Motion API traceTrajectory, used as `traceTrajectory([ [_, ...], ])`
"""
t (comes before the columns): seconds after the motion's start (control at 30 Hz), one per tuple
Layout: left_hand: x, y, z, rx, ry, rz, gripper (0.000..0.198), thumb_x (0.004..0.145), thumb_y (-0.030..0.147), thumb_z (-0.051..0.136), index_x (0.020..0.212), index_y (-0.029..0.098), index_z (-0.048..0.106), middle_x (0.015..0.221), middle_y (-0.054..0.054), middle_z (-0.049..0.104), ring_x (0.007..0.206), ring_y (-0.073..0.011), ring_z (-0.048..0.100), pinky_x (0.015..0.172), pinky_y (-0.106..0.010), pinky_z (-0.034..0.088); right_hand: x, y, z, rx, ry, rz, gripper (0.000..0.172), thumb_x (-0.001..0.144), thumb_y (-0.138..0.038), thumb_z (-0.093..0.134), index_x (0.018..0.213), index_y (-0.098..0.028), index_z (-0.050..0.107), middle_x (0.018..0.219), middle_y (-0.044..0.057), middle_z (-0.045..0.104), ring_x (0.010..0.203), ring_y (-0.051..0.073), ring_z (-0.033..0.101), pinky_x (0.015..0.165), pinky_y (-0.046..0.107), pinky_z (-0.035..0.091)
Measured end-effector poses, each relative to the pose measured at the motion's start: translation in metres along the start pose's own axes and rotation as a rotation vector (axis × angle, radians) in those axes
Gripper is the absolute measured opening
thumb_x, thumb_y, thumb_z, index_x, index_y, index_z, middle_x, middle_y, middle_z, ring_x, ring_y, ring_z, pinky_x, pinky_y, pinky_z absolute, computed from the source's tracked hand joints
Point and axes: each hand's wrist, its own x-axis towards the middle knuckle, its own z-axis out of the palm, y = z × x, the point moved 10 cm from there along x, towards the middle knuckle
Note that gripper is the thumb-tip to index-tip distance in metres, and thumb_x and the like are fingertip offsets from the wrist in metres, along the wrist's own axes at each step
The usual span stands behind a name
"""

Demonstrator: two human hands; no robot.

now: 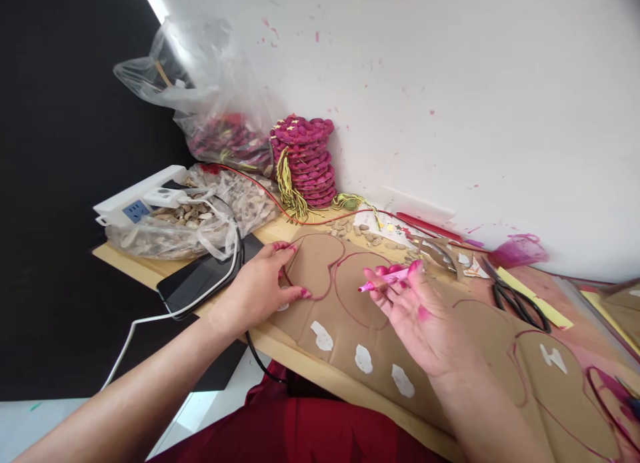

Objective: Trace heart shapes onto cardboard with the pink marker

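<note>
My left hand (263,283) presses a cardboard heart template (315,263) flat on a long brown cardboard sheet (380,343), fingers spread and curled round its edge. My right hand (420,309) hovers palm up just right of it, pinching a pink marker (383,281) between the fingertips, tip pointing left toward the template. Red heart outlines are drawn on the sheet around and beside the template. Both hands carry pink stains.
A stack of magenta woven pieces (305,159) stands against the white wall. Plastic bags (200,216), a power strip (135,203) and a phone (200,279) lie at left. Black scissors (517,296) rest at right. Small pebbles (363,233) sit behind the sheet.
</note>
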Motion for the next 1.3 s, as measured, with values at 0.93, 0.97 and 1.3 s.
traceTrajectory([
  [0.93, -0.001, 0.012, 0.005, 0.187, -0.052, 0.123, 0.057, 0.087, 0.041, 0.065, 0.141, 0.022, 0.06, 0.149, -0.018, 0.05, 0.134, -0.0348, 0.054, 0.11, -0.048, 0.047, -0.045, 0.03, 0.097, -1.456, -0.498, -0.684, 0.035, 0.094, -0.006, 0.041, 0.118, -0.026, 0.057, 0.129, 0.011, 0.063, 0.112, 0.024, 0.061, 0.092, 0.042, 0.05],
  [0.97, -0.001, 0.011, 0.006, 0.186, -0.055, 0.122, 0.057, 0.087, 0.04, 0.064, 0.141, 0.021, 0.06, 0.149, -0.018, 0.049, 0.134, -0.0348, 0.054, 0.11, -0.048, 0.047, -0.044, 0.031, 0.1, -1.475, -0.5, -0.706, 0.034, 0.094, -0.006, 0.041, 0.117, -0.025, 0.057, 0.131, 0.013, 0.063, 0.114, 0.025, 0.061, 0.096, 0.045, 0.049],
  [1.3, -0.002, 0.01, 0.008, 0.194, -0.055, 0.149, 0.058, 0.087, 0.037, 0.064, 0.142, 0.02, 0.058, 0.149, -0.018, 0.05, 0.139, -0.0328, 0.05, 0.113, -0.047, 0.045, -0.034, 0.041, 0.1, -1.53, -0.474, -0.652, 0.028, 0.097, -0.01, 0.04, 0.118, -0.022, 0.056, 0.131, 0.016, 0.062, 0.128, 0.029, 0.055, 0.102, 0.052, 0.048],
])
